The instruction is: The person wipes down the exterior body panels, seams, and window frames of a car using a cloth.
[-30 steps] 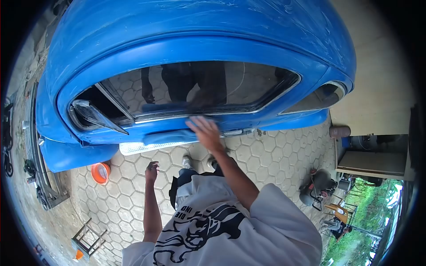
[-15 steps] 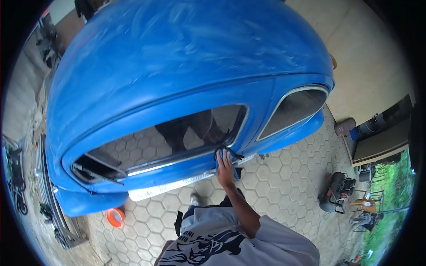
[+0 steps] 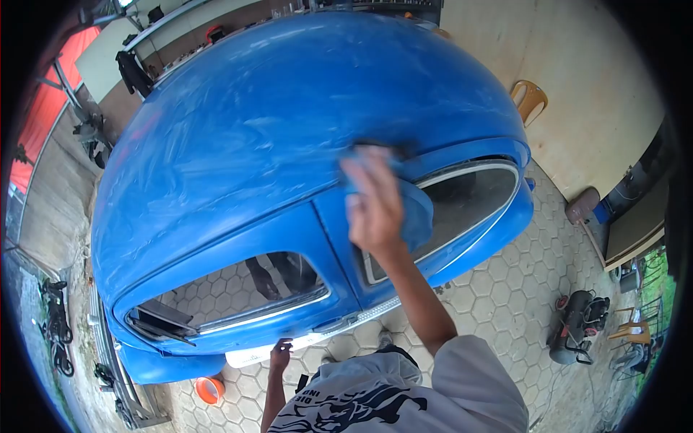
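FLOOR: hexagonal pavers are showing | WALL: pale panel is rising at right | FURNITURE: yellow-brown chair is standing beside panel | LEFT: red sheeting is hanging | LIGHT: daylight is brightening greenery

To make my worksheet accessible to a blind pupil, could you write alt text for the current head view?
A person's right hand, blurred, holds a blue cloth near the rear side window of a blue car. The left hand is low beside the car, and an orange bucket stands on the paving.
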`<state>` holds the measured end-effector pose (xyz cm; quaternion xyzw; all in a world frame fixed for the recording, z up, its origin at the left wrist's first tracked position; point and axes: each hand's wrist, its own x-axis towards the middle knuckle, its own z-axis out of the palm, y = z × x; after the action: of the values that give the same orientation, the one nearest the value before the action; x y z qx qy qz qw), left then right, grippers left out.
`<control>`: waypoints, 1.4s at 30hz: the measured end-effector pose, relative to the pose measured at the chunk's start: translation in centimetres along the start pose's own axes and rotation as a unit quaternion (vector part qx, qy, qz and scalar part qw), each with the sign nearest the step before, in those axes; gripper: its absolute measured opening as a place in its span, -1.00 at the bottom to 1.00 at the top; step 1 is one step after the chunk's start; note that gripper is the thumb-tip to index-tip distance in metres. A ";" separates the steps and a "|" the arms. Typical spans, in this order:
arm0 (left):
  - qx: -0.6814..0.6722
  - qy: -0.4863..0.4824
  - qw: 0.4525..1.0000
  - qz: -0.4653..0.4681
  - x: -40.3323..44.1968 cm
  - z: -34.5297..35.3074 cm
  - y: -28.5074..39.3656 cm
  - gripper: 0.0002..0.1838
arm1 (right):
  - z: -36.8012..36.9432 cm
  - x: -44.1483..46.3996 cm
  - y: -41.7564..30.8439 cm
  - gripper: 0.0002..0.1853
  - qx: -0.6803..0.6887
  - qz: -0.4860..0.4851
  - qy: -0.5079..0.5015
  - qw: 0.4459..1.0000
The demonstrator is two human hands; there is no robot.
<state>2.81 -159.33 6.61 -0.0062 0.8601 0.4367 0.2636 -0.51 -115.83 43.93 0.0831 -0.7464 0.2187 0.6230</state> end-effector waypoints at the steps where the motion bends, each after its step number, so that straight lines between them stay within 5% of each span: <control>1: -0.006 -0.021 1.000 -0.009 1.2 1.7 -1.3 -0.74 | -0.6 1.9 -1.0 -0.64 -0.092 -0.015 -0.110 0.990; 3: 0.033 -0.076 0.994 -0.068 1.9 4.7 -3.1 -0.74 | -0.4 1.9 0.8 -0.73 -0.135 -0.059 -0.086 0.985; 5: -0.094 -0.150 0.972 -0.153 1.9 7.1 -8.5 -0.72 | -1.5 1.0 4.3 -0.77 -0.153 -0.094 -0.086 0.980; 7: 0.206 -0.108 0.972 0.024 -0.8 9.2 -12.1 -0.67 | -5.1 1.8 9.6 -0.86 -0.202 -0.083 -0.047 0.975; 9: 0.262 -0.148 0.952 0.062 -4.8 10.6 -15.4 -0.63 | -8.5 1.6 15.3 -0.85 -0.199 -0.016 -0.007 0.980; 12: 0.199 -0.188 0.947 -0.169 -7.6 11.9 -14.7 -0.63 | -12.9 1.9 21.7 -0.78 -0.182 0.114 0.092 0.972; 15: 0.181 -0.180 0.936 -0.242 -8.0 12.4 -13.0 -0.64 | -12.4 2.2 21.6 -0.76 -0.207 0.150 0.126 0.959; 17: 0.173 -0.170 0.935 -0.260 -7.7 12.3 -11.6 -0.64 | -9.1 2.8 16.3 -0.78 -0.208 0.139 0.092 0.964; 19: 0.166 -0.158 0.938 -0.259 -7.4 12.1 -10.3 -0.64 | -2.9 2.4 8.5 -0.92 -0.160 0.004 0.020 0.987; 23: 0.147 -0.113 0.952 -0.242 -5.4 11.2 -7.0 -0.65 | 7.2 1.6 -8.2 -0.89 0.042 0.036 -0.088 0.995; 27: 0.071 -0.024 0.982 -0.172 -3.2 10.3 0.5 -0.65 | 10.0 1.0 -10.4 -0.81 0.072 -0.013 -0.108 0.992; 29: 0.011 0.004 0.998 -0.054 -2.2 9.7 3.2 -0.66 | 6.8 1.9 -7.5 -0.82 0.061 -0.036 -0.123 0.990; 33: -0.039 0.022 0.998 -0.050 -3.1 9.1 1.3 -0.66 | 0.3 1.6 2.8 -0.84 -0.048 -0.023 -0.055 0.997; 35: -0.020 0.034 0.992 -0.119 -6.2 8.6 -1.7 -0.69 | -4.4 2.5 7.8 -0.92 -0.117 0.023 -0.076 0.990; 37: 0.091 0.028 0.968 -0.231 -9.2 9.2 -9.1 -0.60 | -8.5 2.2 13.8 -0.76 -0.151 0.035 -0.034 0.987; 38: 0.163 0.004 0.976 -0.148 -10.5 10.5 -17.5 -0.54 | -10.6 1.4 16.7 -0.70 -0.179 0.081 -0.014 0.980; 39: 0.254 -0.161 0.929 -0.215 -12.6 9.9 -17.2 -0.55 | -12.6 0.6 19.6 -0.71 -0.213 0.125 -0.012 0.969; 42: 0.170 -0.154 0.890 -0.393 -20.2 11.0 -19.7 -0.59 | -14.7 0.3 22.2 -0.73 -0.198 0.147 -0.010 0.969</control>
<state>29.83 -167.63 -4.12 -0.2316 0.7973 0.1395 0.5397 3.77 -89.72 41.15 -0.1499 -0.7848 0.1551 0.5810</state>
